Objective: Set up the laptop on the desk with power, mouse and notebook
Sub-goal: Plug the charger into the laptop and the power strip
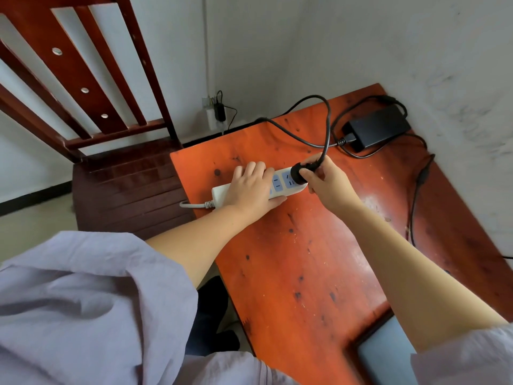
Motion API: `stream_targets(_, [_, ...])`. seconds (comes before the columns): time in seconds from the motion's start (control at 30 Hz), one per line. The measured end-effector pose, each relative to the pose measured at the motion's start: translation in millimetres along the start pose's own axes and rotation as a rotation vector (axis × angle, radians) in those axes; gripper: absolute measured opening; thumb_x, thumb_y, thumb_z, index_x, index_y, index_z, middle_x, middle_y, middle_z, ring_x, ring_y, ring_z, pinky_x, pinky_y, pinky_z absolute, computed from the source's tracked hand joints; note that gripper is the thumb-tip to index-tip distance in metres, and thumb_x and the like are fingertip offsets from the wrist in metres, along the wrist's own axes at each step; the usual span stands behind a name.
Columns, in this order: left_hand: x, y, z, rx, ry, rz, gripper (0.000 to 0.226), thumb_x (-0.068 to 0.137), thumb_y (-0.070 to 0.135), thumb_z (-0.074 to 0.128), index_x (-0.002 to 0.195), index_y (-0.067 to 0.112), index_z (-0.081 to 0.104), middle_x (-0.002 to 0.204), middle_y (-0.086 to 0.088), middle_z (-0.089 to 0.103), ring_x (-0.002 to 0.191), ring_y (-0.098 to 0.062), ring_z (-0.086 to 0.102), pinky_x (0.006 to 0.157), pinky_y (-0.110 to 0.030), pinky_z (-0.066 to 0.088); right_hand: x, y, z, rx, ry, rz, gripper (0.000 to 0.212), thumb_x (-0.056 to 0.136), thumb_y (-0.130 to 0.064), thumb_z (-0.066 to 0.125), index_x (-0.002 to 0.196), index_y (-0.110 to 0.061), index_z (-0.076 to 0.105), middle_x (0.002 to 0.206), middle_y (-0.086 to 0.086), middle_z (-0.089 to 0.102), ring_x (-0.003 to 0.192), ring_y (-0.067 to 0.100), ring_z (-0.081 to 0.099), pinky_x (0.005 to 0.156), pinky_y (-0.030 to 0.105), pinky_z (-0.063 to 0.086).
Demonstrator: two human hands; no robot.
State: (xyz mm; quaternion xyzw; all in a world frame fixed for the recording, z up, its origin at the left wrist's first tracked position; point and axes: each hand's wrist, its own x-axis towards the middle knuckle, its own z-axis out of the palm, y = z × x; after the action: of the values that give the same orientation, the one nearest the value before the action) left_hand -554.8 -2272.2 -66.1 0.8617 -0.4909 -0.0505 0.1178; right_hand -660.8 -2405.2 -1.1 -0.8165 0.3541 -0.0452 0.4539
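A person's left hand (251, 187) presses flat on a white power strip (277, 184) lying on an orange-red wooden desk (299, 259), the fingers spread narrowly over its far edge and the thumb stretched along its near edge, pinning it rather than lifting it. Just past those fingertips, two pale blue sockets show on the bare top of the strip. At the strip's end, the right hand (324, 182) closes its fingers around a black round plug (301, 172), which sits against the last socket; whether the pins are fully home cannot be told. From between the right thumb and forefinger a black cable (329, 123) rises, loops over the desk beyond the knuckles and runs to a black power brick (379, 127) resting well past the right hand, near the wall corner. A second thin black lead (417, 190) trails off the brick along the desk's far side, to the outside of the right forearm. Behind the left wrist, the strip's own white cord (194, 204) leaves the desk edge. Beyond the left fingers stands a dark red wooden chair (111, 134), and further off a wall outlet (213, 112) carries a small black adapter. Loose lilac sleeves (91, 301) cover both upper arms, and a grey-blue slab (385, 354) lies at the near desk edge under the right elbow; what it is cannot be told.
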Motion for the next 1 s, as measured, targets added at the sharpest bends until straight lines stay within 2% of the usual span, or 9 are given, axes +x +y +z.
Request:
stream_targets(0.13, [0.1, -0.7, -0.1, 0.003, -0.005, 0.002, 0.065, 0.082, 0.062, 0.048, 0.123, 0.013, 0.05, 0.109, -0.007, 0.055, 0.103, -0.026, 0.048, 0.089, -0.038, 0.035, 2.4, -3.3, 1.4, -0.125, -0.032, -0.05, 0.011, 0.09, -0.017, 0.052, 0.089, -0.028, 0.05, 0.071, -0.018, 0.055, 0.059, -0.001, 0.05, 0.047, 0.001, 0.037])
stream_targets(0.27, [0.1, -1.1, -0.4, 0.024, -0.011, 0.008, 0.065, 0.083, 0.063, 0.045, 0.125, 0.013, 0.049, 0.11, -0.007, 0.055, 0.103, -0.026, 0.048, 0.088, -0.039, 0.036, 7.4, -6.5, 1.8, -0.228, -0.073, -0.089, 0.009, 0.091, -0.02, 0.052, 0.089, -0.028, 0.048, 0.074, -0.02, 0.052, 0.059, -0.006, 0.05, 0.049, 0.004, 0.037])
stream_targets(0.4, [0.0, -0.7, -0.8, 0.034, -0.004, 0.01, 0.062, 0.082, 0.062, 0.046, 0.12, 0.013, 0.051, 0.108, -0.007, 0.055, 0.102, -0.026, 0.049, 0.087, -0.038, 0.036, 12.0, -6.5, 0.2, -0.24, -0.066, -0.067, 0.007, 0.091, -0.021, 0.052, 0.09, -0.026, 0.048, 0.075, -0.021, 0.052, 0.063, -0.003, 0.051, 0.053, 0.009, 0.034])
stream_targets(0.57, [0.2, -0.7, -1.1, 0.033, -0.016, 0.01, 0.066, 0.084, 0.062, 0.043, 0.126, 0.012, 0.048, 0.111, -0.008, 0.054, 0.104, -0.027, 0.048, 0.089, -0.039, 0.035, 8.8, -5.3, 6.9, -0.302, -0.072, -0.098, 0.006, 0.09, -0.022, 0.053, 0.092, -0.025, 0.047, 0.073, -0.019, 0.052, 0.063, 0.0, 0.048, 0.05, 0.009, 0.036])
stream_targets(0.7, [-0.6, -1.0, -1.1, 0.028, -0.018, 0.015, 0.067, 0.084, 0.062, 0.043, 0.127, 0.012, 0.047, 0.113, -0.008, 0.054, 0.105, -0.027, 0.048, 0.09, -0.039, 0.035, 8.9, -5.1, 6.5, -0.325, -0.087, -0.114, 0.008, 0.09, -0.022, 0.054, 0.092, -0.025, 0.046, 0.072, -0.017, 0.051, 0.063, 0.003, 0.048, 0.053, 0.017, 0.035])
stream_targets(0.83, [-0.2, -1.1, -1.5, 0.032, -0.021, 0.01, 0.064, 0.083, 0.062, 0.044, 0.124, 0.013, 0.049, 0.111, -0.007, 0.054, 0.104, -0.026, 0.048, 0.089, -0.038, 0.035, 12.3, -4.5, 7.6, -0.338, -0.088, -0.086, 0.01, 0.088, -0.03, 0.055, 0.094, -0.025, 0.047, 0.071, -0.014, 0.052, 0.063, 0.006, 0.049, 0.053, 0.025, 0.042])
stream_targets(1.0, [0.4, -1.0, -1.7, 0.017, -0.015, 0.007, 0.06, 0.082, 0.062, 0.046, 0.118, 0.014, 0.052, 0.108, -0.006, 0.055, 0.102, -0.026, 0.049, 0.088, -0.038, 0.035, 15.0, -4.0, 4.9, -0.297, -0.057, -0.067, 0.007, 0.089, -0.028, 0.054, 0.09, -0.027, 0.047, 0.073, -0.018, 0.054, 0.066, 0.002, 0.051, 0.054, 0.022, 0.041])
